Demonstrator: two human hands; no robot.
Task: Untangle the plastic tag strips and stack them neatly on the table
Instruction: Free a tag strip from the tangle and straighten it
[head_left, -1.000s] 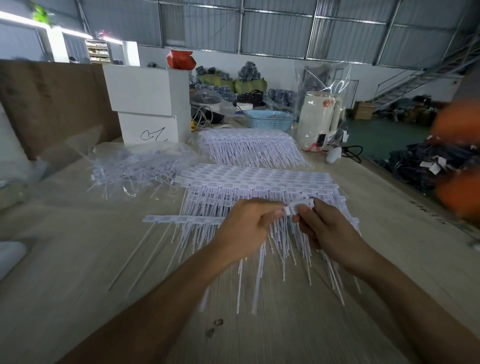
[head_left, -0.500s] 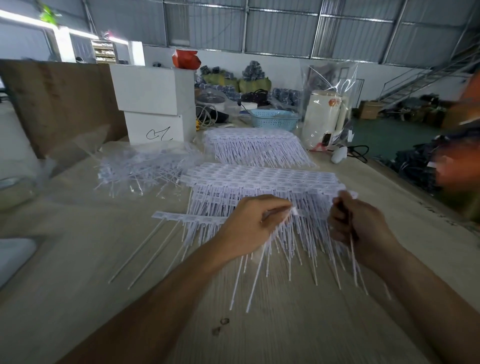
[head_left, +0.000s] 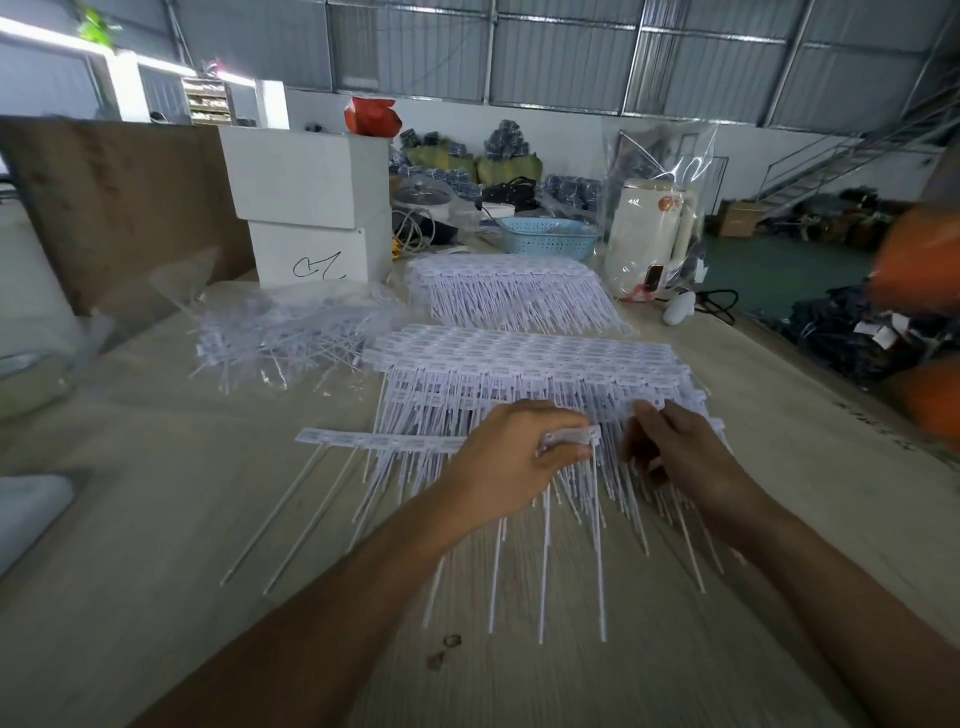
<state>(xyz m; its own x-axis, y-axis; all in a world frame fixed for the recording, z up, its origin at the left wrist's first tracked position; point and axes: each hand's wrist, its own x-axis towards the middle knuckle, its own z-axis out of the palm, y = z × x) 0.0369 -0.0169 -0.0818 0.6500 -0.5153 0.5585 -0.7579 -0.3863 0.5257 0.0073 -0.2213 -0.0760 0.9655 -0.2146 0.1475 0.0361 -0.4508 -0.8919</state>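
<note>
On the wooden desk (head_left: 156, 519), close to the person, lies a broad stack of white plastic tag strips (head_left: 519, 364), heads in a row at the far side and thin tails pointing toward the camera. Over its near edge the left hand (head_left: 498, 467) pinches the head end of a short tag strip (head_left: 571, 435) between thumb and curled fingers, its tails hanging down. Just beside it, the right hand (head_left: 680, 457) has its fingers curled onto the stack, the fingertips touching a strip head at the pile; whether it grips is unclear. A single strip (head_left: 379, 441) juts out leftward from the stack. Farther back sits a second neat stack (head_left: 514, 291), with a loose tangle of strips (head_left: 280, 338) to its left, near two white boxes (head_left: 311, 208).
</note>
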